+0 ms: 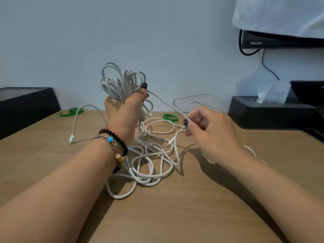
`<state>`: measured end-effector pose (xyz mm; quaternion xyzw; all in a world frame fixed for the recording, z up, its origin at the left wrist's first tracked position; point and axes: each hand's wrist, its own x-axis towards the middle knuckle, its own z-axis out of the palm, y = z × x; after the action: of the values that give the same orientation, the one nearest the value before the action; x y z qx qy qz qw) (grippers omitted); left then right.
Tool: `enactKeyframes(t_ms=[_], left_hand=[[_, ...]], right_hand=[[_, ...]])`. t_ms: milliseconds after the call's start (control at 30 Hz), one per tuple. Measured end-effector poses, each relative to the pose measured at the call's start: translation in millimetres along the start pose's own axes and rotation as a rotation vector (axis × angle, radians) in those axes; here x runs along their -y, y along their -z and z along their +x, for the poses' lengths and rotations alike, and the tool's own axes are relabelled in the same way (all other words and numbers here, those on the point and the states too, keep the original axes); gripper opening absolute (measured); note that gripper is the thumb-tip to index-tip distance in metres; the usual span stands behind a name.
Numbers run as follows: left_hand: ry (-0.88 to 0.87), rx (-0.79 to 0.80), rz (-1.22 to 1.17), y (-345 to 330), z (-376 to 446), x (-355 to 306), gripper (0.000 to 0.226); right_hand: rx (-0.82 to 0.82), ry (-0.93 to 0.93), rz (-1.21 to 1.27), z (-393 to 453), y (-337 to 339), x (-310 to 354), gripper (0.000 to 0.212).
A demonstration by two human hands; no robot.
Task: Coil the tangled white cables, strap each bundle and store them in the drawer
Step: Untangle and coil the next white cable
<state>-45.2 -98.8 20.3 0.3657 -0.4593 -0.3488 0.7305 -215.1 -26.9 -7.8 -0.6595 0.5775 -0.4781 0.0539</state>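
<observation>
Loose white cable tangle (149, 163) sprawls mid-tabletop (175, 216) before me. I see my left hand (122, 113) gripping a coiled bundle (121, 83) aloft; my right hand (208, 130) pinches its trailing strand (166, 104).

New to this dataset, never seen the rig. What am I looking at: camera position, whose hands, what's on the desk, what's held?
There is no robot here. One wide-angle camera sits on a person's head, looking forward and down at their bare hands. The left hand grips a coiled bundle of white cable, held upright. The right hand pinches the strand running from that bundle. On the wooden desk lie the tangled cables, two green straps, and a black tissue box at the right.
</observation>
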Motion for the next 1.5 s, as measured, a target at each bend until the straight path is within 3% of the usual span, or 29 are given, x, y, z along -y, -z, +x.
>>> enactKeyframes(t_ms=[100,233,433,467,533,600,800,900,967,1067,1200,1267,1300,1367,1500], left_hand=[[0.041,-0.015,-0.042,-2,1,3,0.010],[0.067,-0.040,-0.048,2,10,9,0.006],[0.259,-0.118,-0.086,14,29,29,0.060],[0.285,-0.122,-0.086,15,30,30,0.058],[0.333,-0.137,-0.072,17,33,33,0.031],[0.368,-0.161,-0.070,20,35,35,0.023],[0.395,-0.211,-0.097,25,41,44,0.064],[0.404,-0.216,-0.108,24,41,44,0.081],[0.425,-0.230,-0.129,26,43,45,0.079],[0.439,-0.253,-0.141,28,44,46,0.069],[0.453,-0.350,-0.123,36,51,47,0.049],[0.457,-0.371,-0.100,38,53,47,0.038],[0.456,-0.369,-0.089,37,52,47,0.040],[0.451,-0.380,-0.070,36,51,49,0.052],[0.441,-0.380,-0.083,36,50,48,0.065]], right_hand=[[0.017,0.004,-0.004,2,7,0,0.010],[0.196,-0.022,-0.152,4,10,0,0.017],[0.251,-0.061,-0.305,15,23,-2,0.014],[0.248,-0.068,-0.307,15,25,-6,0.016],[0.222,-0.084,-0.292,16,31,-12,0.020],[0.215,-0.156,-0.187,17,39,-13,0.019],[0.432,-0.289,0.509,21,54,-10,0.022],[0.517,-0.330,0.642,23,58,-11,0.008],[0.565,-0.358,0.687,25,62,-14,0.010],[0.584,-0.315,0.564,24,63,-19,0.009],[0.540,-0.204,0.265,24,68,-20,0.026],[0.503,-0.240,0.489,25,71,-24,0.049],[0.472,-0.255,0.667,25,72,-25,0.045],[0.350,-0.252,0.917,26,72,-25,0.018],[0.187,-0.294,1.096,26,74,-24,0.023]])
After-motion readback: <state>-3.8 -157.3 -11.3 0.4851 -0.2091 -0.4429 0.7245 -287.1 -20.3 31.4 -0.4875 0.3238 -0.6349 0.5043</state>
